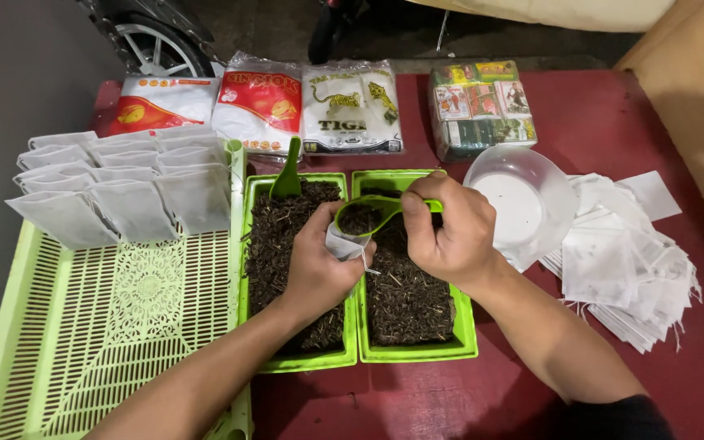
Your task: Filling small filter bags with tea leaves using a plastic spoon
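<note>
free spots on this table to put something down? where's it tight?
Free: the front part of the slatted green tray, below the rows of filled bags; bare red table in front of the two leaf trays. Crowded: back edge with packets, and the right side with the bowl and empty-bag pile.

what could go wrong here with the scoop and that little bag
1. The right hand tips a full green scoop at the small white bag pinched in the left hand; the bag's mouth looks narrow, so dried leaves may spill past it, though likely back into the green trays below.
2. The filled bags stand packed in rows on the slatted tray; a nudge could topple them.
</note>
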